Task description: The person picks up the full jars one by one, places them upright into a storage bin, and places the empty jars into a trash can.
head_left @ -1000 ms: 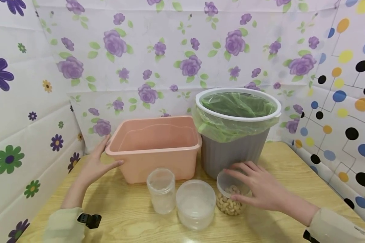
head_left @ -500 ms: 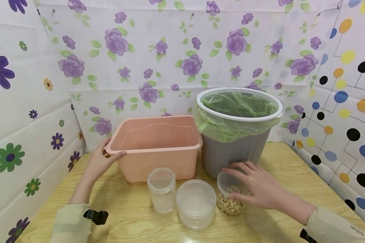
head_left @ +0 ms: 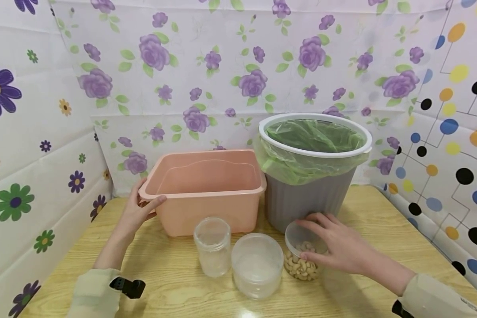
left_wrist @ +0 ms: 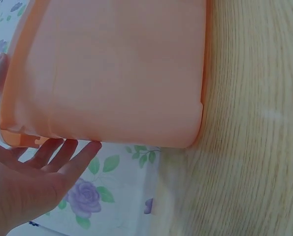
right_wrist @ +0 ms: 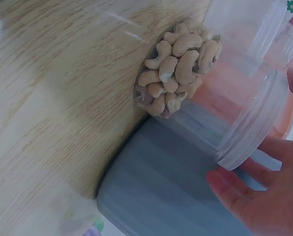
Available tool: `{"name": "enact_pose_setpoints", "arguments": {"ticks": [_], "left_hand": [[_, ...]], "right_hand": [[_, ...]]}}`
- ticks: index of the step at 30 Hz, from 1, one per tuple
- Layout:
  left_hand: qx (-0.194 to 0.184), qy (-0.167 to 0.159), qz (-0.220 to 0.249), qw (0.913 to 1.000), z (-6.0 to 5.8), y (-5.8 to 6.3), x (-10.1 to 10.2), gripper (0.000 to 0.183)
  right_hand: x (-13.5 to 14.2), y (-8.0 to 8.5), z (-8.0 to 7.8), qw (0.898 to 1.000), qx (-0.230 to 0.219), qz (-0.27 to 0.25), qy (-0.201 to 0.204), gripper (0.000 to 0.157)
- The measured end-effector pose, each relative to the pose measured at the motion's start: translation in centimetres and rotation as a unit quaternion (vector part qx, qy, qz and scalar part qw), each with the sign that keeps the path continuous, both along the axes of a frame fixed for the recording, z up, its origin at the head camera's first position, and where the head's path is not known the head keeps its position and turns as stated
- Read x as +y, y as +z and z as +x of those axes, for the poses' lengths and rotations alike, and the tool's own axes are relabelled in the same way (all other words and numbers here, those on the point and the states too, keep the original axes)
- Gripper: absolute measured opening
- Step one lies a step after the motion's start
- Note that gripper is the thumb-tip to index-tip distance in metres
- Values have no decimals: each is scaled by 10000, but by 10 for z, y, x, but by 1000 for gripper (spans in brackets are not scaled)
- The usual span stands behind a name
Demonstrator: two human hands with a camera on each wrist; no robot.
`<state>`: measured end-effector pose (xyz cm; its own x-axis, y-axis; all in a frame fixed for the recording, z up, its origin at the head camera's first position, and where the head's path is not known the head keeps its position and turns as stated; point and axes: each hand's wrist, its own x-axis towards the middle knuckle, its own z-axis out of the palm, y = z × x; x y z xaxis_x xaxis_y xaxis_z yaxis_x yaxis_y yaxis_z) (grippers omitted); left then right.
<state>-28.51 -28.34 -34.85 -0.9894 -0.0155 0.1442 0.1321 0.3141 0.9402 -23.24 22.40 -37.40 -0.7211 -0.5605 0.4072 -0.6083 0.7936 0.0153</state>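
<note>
My left hand (head_left: 137, 212) grips the front left corner of a pink plastic basin (head_left: 206, 212), thumb on its front wall just under the rim. In the left wrist view, the fingers (left_wrist: 82, 160) of that hand lie against the basin's end wall (left_wrist: 131, 73). At the right, my right hand (head_left: 339, 247) holds a clear lidded jar (head_left: 302, 260) around its lid, thumb on the near side and fingers on the far side. Cashews (right_wrist: 178, 69) fill the lower part of this jar, which stands on the table.
Left of the cashew jar stand a wide clear lidded jar (head_left: 257, 267) and a narrower clear jar (head_left: 212, 247). Behind it is a grey bin (head_left: 302, 198) lined with a green bag (head_left: 290, 165). Patterned cloth (head_left: 206, 79) encloses the wooden table (head_left: 175, 282).
My left hand has moved right onto the basin's corner and taken hold of it. The right hand stays on the cashew jar's lid. The head view has shifted slightly.
</note>
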Motion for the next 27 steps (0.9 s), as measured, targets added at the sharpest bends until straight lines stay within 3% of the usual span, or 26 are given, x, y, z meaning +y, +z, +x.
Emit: {"name": "enact_pose_setpoints", "arguments": {"ticks": [14, 27], "left_hand": [[-231, 47, 208, 9995, -2, 3, 1, 90], [-122, 61, 124, 9998, 1, 6, 2, 89]], "right_hand": [[-1, 9, 0, 9986, -482, 142, 134, 74], [2, 26, -8, 9870, -1319, 598, 694, 82]]}}
